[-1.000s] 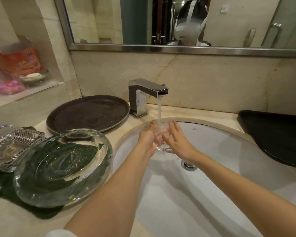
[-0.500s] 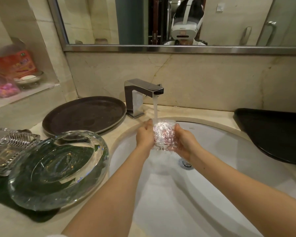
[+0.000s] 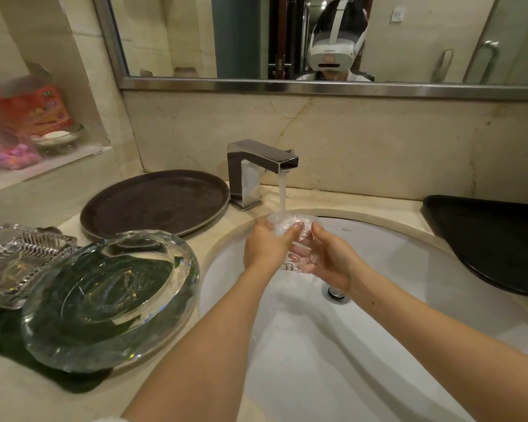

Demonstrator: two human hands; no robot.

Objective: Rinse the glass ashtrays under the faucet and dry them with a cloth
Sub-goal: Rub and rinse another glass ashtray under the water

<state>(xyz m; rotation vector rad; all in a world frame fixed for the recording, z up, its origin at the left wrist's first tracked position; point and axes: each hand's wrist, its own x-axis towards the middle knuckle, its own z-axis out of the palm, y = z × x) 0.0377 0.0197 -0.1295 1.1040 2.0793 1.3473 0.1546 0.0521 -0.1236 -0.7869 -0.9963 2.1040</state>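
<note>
Gripped between left hand (image 3: 267,245) and right hand (image 3: 326,257): small glass ashtray (image 3: 290,226), under faucet (image 3: 256,169) stream, above white sink (image 3: 409,269) set in beige marble counter (image 3: 28,391).

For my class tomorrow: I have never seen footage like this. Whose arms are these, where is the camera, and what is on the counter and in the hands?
There is no machine here, just a person at a bathroom sink. The camera sits on their head, looking forward and down; the mirror shows the headset. The left hand and right hand together hold a small glass ashtray under water running from the faucet. On the counter to the left, a large round glass ashtray and a ribbed square glass one rest on a dark cloth. Behind them lies a round brown tray; a black tray lies on the right.
</note>
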